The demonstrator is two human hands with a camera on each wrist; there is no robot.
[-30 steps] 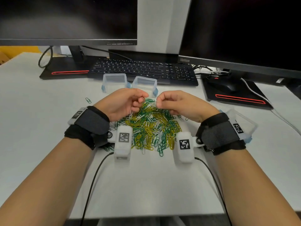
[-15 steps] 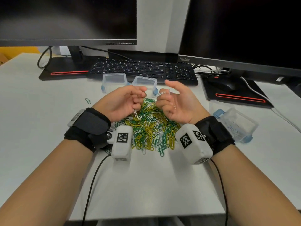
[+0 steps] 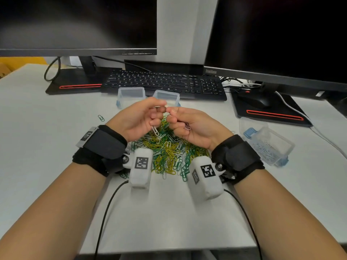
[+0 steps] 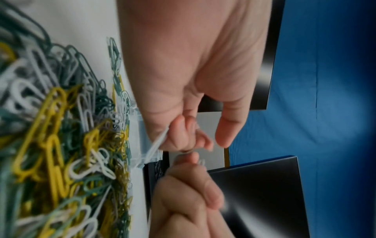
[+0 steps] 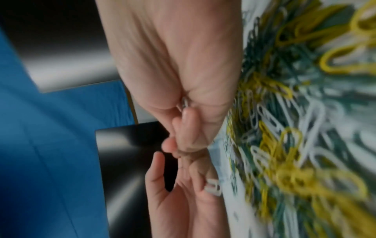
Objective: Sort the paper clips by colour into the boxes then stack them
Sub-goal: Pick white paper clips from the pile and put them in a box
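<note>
A heap of green, yellow and white paper clips (image 3: 169,152) lies on the white desk between my wrists. Both hands hover just above its far side, curled, with their fingertips meeting. My left hand (image 3: 157,111) pinches white paper clips (image 3: 155,130) that dangle below its fingers, seen also in the left wrist view as a white clip (image 4: 158,141). My right hand (image 3: 172,117) holds white clips (image 3: 186,126) tucked in its curled palm (image 5: 185,103). Two empty clear boxes (image 3: 131,94) (image 3: 166,96) stand behind the hands.
A third clear box (image 3: 266,143) with blue latches and pale clips inside sits to the right. One green clip (image 3: 101,118) lies alone at the left. A keyboard (image 3: 163,83), a mouse (image 3: 253,100) and two monitors stand along the back.
Half a second ago my right hand was turned palm up with its thumb spread. It has curled closed and come back against the left hand's fingertips. The left hand has barely moved.
</note>
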